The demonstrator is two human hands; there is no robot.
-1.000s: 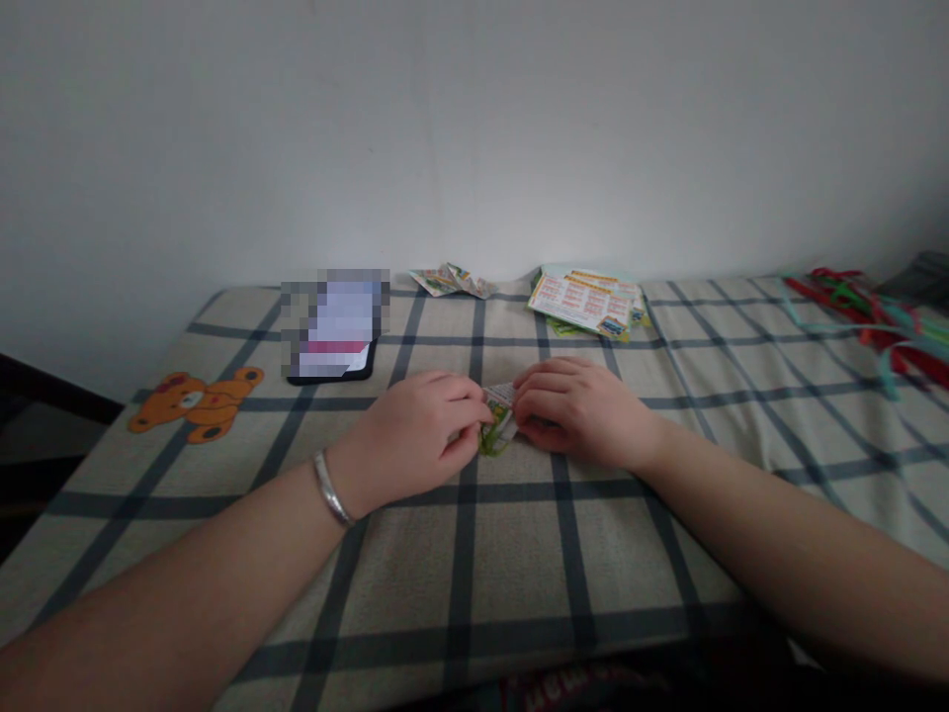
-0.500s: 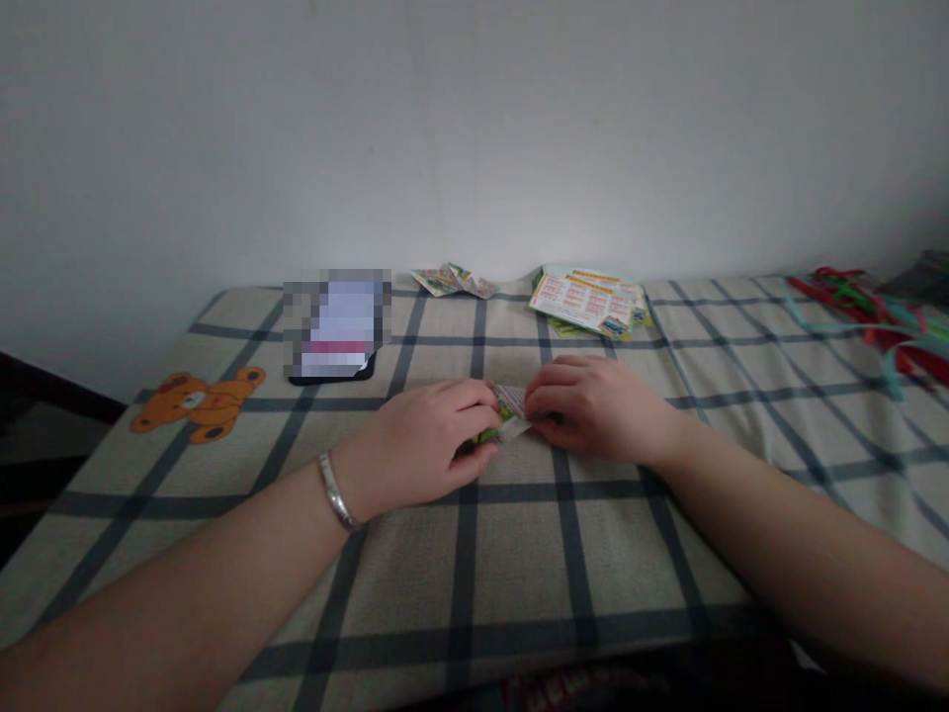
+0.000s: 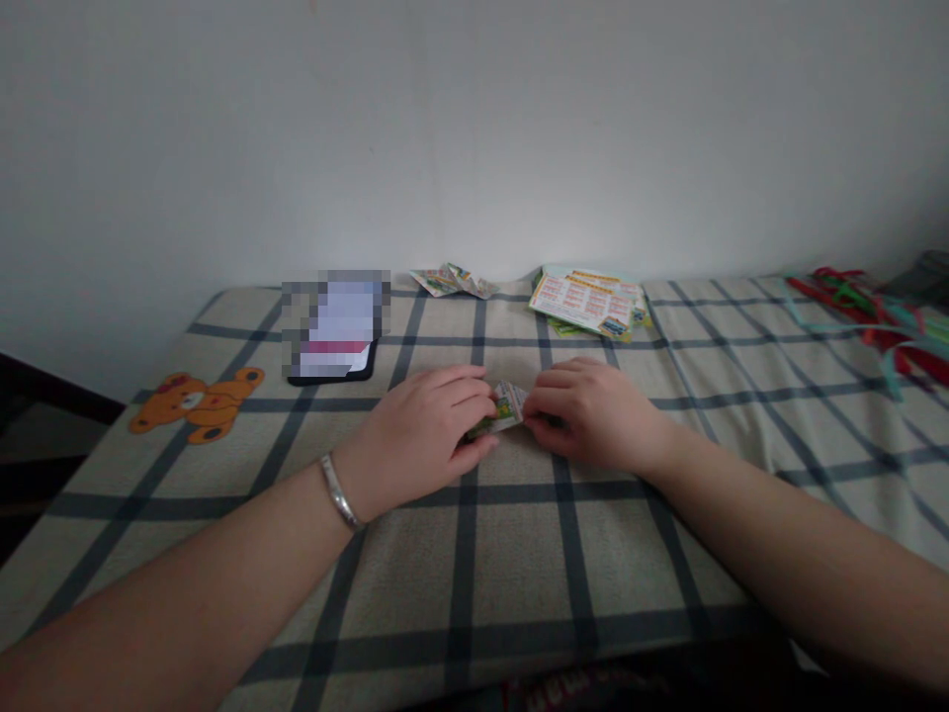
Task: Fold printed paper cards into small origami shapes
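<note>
Between my hands, over the checked tablecloth (image 3: 511, 554), is a small folded piece of printed paper (image 3: 510, 405), green and white with fine print. My left hand (image 3: 430, 420), with a silver bangle at the wrist, is closed on its left part, the thumb below and the fingers above. My right hand (image 3: 589, 410) pinches the paper's right edge with curled fingers. Much of the paper is hidden under the fingers, so its full shape does not show.
A phone (image 3: 337, 331), partly blurred, lies at the back left, near an orange bear cutout (image 3: 197, 405). Folded paper pieces (image 3: 452, 281) and a stack of printed cards (image 3: 585, 302) lie by the wall. Red, green and teal ribbons (image 3: 875, 311) are heaped at the right.
The paper has turned and moved slightly right between my hands; its green lower part is now mostly covered by my left hand. My right hand has shifted a little right.
</note>
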